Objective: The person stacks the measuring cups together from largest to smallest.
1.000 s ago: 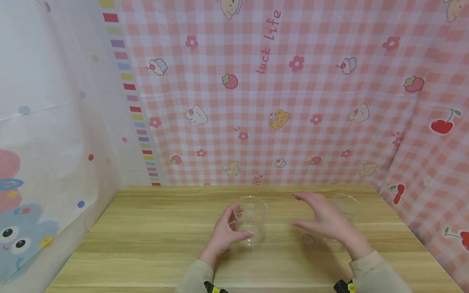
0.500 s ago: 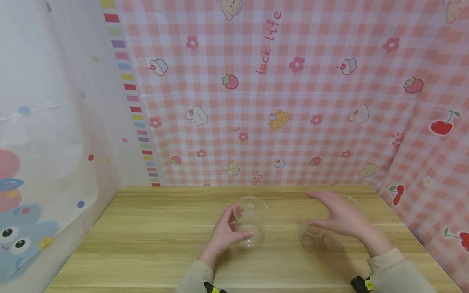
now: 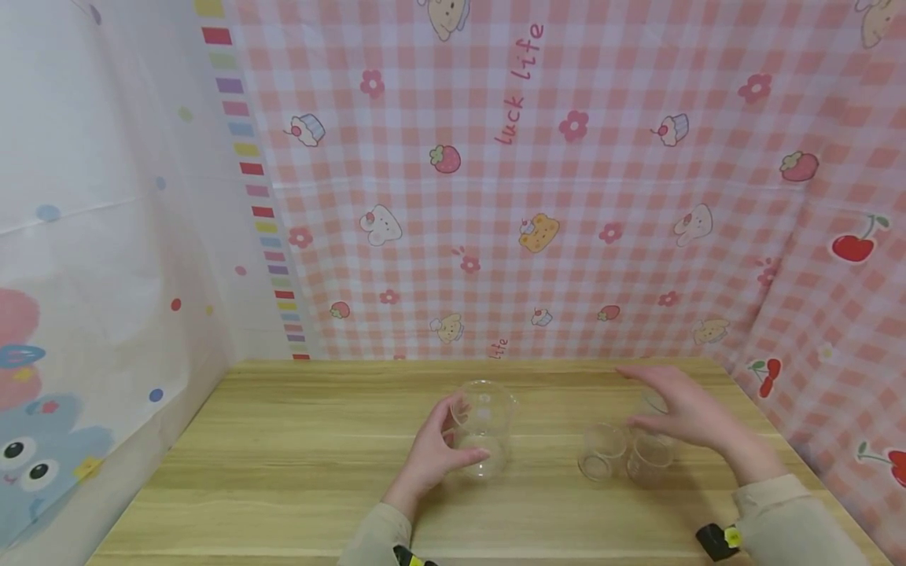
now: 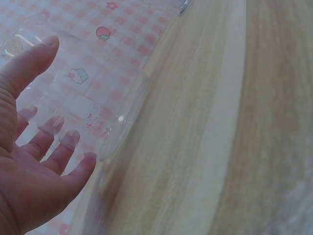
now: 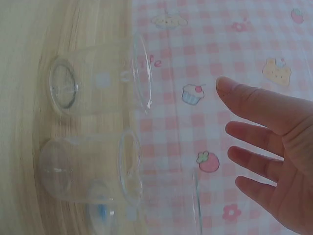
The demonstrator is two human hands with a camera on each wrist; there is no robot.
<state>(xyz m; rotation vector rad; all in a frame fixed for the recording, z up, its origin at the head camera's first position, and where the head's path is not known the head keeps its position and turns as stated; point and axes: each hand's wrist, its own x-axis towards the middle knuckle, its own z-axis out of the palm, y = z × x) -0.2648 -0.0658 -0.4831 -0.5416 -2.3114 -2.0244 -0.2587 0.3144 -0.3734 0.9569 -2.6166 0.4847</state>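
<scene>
A clear beaker (image 3: 495, 432) with a wide lipped rim stands upright on the table. My left hand (image 3: 433, 448) holds its left side, fingers behind and thumb across the front. Farther right, two smaller clear beakers (image 3: 602, 453) stand close together. My right hand (image 3: 679, 413) is spread above and behind the right-hand small beaker (image 3: 650, 462), partly covering another clear vessel (image 3: 654, 399). In the right wrist view, the thumb and fingers (image 5: 254, 161) are apart with nothing between them. Three clear vessels, including a round-rimmed beaker (image 5: 88, 166), appear beside that hand there.
The wooden table (image 3: 297, 456) meets a pink checked cloth (image 3: 453, 259) at its back edge. A white patterned cloth (image 3: 120, 236) hangs on the left, and cherry-printed checked cloth (image 3: 835, 330) hangs on the right.
My right hand has moved right, away from the small beakers, which are now plainly seen. My left hand and its beaker have stayed in place.
</scene>
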